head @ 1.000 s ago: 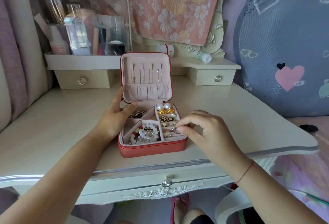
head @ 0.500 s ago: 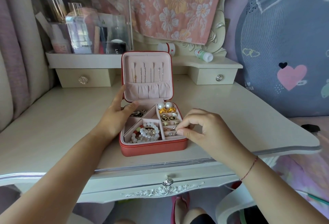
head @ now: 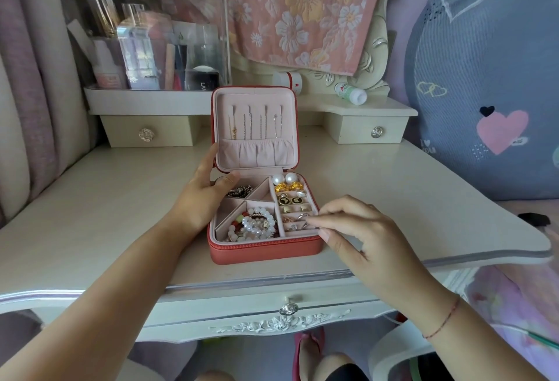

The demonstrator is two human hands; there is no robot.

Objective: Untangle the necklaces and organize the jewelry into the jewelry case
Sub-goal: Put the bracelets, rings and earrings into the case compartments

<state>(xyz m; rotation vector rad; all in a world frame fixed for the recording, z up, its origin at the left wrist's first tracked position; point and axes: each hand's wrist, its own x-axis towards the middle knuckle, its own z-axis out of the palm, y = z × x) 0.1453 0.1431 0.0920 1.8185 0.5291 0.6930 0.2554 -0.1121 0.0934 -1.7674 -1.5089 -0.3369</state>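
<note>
On the cream dressing table [head: 90, 229], the red jewelry case [head: 263, 249] stands open near the front edge, lid upright. Necklaces [head: 251, 126] hang in a row inside the lid. A dark tangle of chain [head: 240, 191] lies in the case's back-left compartment, bead bracelets [head: 257, 224] in the front-left. The left hand [head: 205, 196] rests against the case's left side, fingers straight, thumb on the rim. The right hand [head: 360, 229] is at the case's front-right corner, fingertips drawn together over the ring rolls [head: 295, 221]; whether they pinch anything cannot be determined. Behind the case, a clear cosmetics organiser [head: 151, 32] stands to the left and a floral cloth [head: 302, 11] hangs above. A heart-print cushion [head: 484, 93] lies to the case's right.
</note>
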